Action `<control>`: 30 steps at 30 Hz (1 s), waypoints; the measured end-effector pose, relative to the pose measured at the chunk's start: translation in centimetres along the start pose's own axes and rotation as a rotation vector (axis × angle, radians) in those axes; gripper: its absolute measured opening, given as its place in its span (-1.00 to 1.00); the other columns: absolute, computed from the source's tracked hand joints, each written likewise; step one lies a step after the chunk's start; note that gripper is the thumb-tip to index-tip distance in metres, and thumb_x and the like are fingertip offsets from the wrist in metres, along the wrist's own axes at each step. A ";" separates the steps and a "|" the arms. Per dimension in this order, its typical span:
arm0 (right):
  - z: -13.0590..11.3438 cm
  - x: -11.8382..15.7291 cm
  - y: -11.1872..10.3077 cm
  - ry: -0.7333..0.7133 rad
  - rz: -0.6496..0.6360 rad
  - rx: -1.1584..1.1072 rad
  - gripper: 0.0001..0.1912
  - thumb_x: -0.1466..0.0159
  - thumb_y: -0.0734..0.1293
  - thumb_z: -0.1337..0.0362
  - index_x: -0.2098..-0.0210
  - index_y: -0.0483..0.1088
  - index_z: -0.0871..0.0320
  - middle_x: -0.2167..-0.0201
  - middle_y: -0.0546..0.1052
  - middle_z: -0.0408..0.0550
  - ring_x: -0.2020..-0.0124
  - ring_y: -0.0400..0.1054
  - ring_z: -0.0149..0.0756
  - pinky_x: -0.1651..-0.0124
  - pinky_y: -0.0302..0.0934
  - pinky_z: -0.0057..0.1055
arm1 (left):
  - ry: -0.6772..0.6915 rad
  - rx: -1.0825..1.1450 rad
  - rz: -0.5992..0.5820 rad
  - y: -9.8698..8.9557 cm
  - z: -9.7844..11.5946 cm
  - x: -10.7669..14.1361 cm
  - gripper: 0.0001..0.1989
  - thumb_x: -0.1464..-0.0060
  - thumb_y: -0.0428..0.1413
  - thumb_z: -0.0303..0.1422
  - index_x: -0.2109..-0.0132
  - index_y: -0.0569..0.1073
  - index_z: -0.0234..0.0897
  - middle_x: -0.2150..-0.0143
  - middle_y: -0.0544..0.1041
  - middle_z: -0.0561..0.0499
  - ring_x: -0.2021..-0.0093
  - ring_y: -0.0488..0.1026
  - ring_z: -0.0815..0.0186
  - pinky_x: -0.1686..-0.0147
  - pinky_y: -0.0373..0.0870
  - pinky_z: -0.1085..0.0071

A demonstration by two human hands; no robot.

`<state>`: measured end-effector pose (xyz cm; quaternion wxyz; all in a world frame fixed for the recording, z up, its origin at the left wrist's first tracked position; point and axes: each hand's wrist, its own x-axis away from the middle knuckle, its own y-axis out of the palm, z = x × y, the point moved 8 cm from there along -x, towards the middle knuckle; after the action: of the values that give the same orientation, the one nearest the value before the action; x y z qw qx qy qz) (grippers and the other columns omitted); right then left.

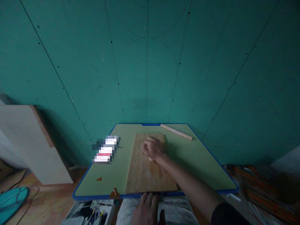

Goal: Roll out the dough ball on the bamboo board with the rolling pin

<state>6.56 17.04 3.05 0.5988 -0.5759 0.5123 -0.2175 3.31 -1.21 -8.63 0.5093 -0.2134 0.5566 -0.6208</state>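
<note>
My right hand (153, 148) is closed in a fist on the upper part of a wooden cutting board (138, 175). Under its palm and wrist peeks a small pale, dough-like lump (151, 159), most of it covered by the hand. My left hand (145, 210) is low in the view, at the table's front edge and over my lap. Its fingers are stretched forward near the board's front end, with nothing visible in them. A slim wooden rolling pin (176, 132) lies at the back right of the table, apart from both hands.
The light green table (199, 168) has a blue rim and stands against a green wall (147, 62). A pixelated flat item (106, 150) lies at its left edge. Below left is a bin of odds and ends (90, 212); a pale board (30, 140) leans further left.
</note>
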 end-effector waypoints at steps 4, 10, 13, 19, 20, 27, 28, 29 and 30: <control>-0.8 1.4 -0.1 -0.109 0.031 0.039 -0.74 -0.29 0.27 0.23 0.48 0.48 0.15 0.33 0.51 -0.01 0.18 0.35 -0.24 0.11 0.11 -0.38 | -0.007 0.019 0.024 -0.6 0.2 -0.1 -0.75 -0.02 0.07 -0.48 0.12 0.44 -0.16 0.20 0.56 -0.01 0.13 0.49 0.18 0.21 0.47 0.40; -0.5 4.0 -0.9 -0.107 -0.018 -0.066 -0.82 -0.26 0.28 0.32 0.19 0.50 0.15 0.12 0.52 0.02 0.06 0.34 -0.22 0.02 0.17 -0.37 | -0.009 0.048 0.022 -0.9 0.5 -0.3 -0.77 -0.04 0.07 -0.48 0.13 0.44 -0.16 0.17 0.56 -0.03 0.12 0.50 0.17 0.22 0.50 0.36; -0.4 4.9 -1.7 -0.136 -0.084 -0.196 -0.69 -0.33 0.18 0.36 0.05 0.49 0.17 0.00 0.54 0.04 -0.04 0.35 -0.25 -0.09 0.15 -0.37 | -0.028 0.073 -0.014 -0.9 0.6 -0.4 -0.75 -0.05 0.07 -0.48 0.11 0.45 -0.17 0.14 0.56 -0.03 0.09 0.49 0.15 0.18 0.51 0.32; 1.0 4.2 -2.7 0.015 -0.254 -0.250 -0.67 -0.37 0.16 0.32 0.16 0.56 0.10 0.22 0.65 -0.09 0.18 0.49 -0.35 0.18 0.16 -0.49 | -0.119 0.126 -0.149 -0.6 0.4 -0.8 -0.74 -0.07 0.05 -0.47 0.08 0.48 -0.21 0.08 0.55 -0.08 0.01 0.45 0.11 0.07 0.48 0.25; 0.9 3.9 -2.7 0.019 -0.272 -0.215 -0.68 -0.36 0.17 0.32 0.25 0.58 0.09 0.28 0.65 -0.11 0.24 0.49 -0.35 0.24 0.14 -0.49 | -0.124 0.129 -0.166 -0.5 0.4 -0.8 -0.73 -0.06 0.06 -0.46 0.07 0.48 -0.22 0.07 0.55 -0.08 0.00 0.44 0.11 0.06 0.47 0.25; -0.2 1.8 -2.6 0.051 -0.258 -0.044 -0.62 -0.37 0.19 0.19 0.46 0.54 0.11 0.38 0.65 -0.04 0.37 0.48 -0.32 0.37 0.01 -0.42 | -0.097 0.116 -0.132 -0.5 0.4 -0.7 -0.72 -0.07 0.06 -0.47 0.06 0.47 -0.21 0.09 0.54 -0.08 0.02 0.44 0.13 0.08 0.47 0.28; -0.3 1.6 -2.4 0.051 -0.256 -0.049 -0.60 -0.37 0.19 0.16 0.47 0.54 0.11 0.39 0.65 -0.04 0.37 0.48 -0.32 0.38 -0.01 -0.41 | -0.094 0.112 -0.121 -0.5 0.4 -0.6 -0.73 -0.07 0.06 -0.47 0.06 0.47 -0.21 0.08 0.54 -0.08 0.02 0.44 0.12 0.08 0.48 0.27; -0.3 1.6 -2.1 0.055 -0.264 -0.057 -0.59 -0.38 0.18 0.15 0.47 0.54 0.11 0.39 0.65 -0.04 0.37 0.48 -0.33 0.39 -0.03 -0.41 | -0.089 0.108 -0.114 -0.5 0.4 -0.6 -0.73 -0.07 0.06 -0.46 0.06 0.46 -0.21 0.08 0.54 -0.09 0.02 0.45 0.12 0.09 0.48 0.26; -0.4 1.5 -1.7 0.064 -0.281 -0.067 -0.58 -0.38 0.18 0.14 0.47 0.54 0.11 0.39 0.64 -0.05 0.38 0.47 -0.34 0.41 -0.04 -0.41 | -0.084 0.104 -0.109 -0.6 0.5 -0.6 -0.73 -0.07 0.06 -0.46 0.06 0.46 -0.22 0.08 0.54 -0.09 0.02 0.45 0.11 0.09 0.49 0.25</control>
<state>7.40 15.16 4.16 0.5264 -0.6543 0.4524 -0.3002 3.70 -1.01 -7.82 0.5081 -0.2425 0.4892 -0.6661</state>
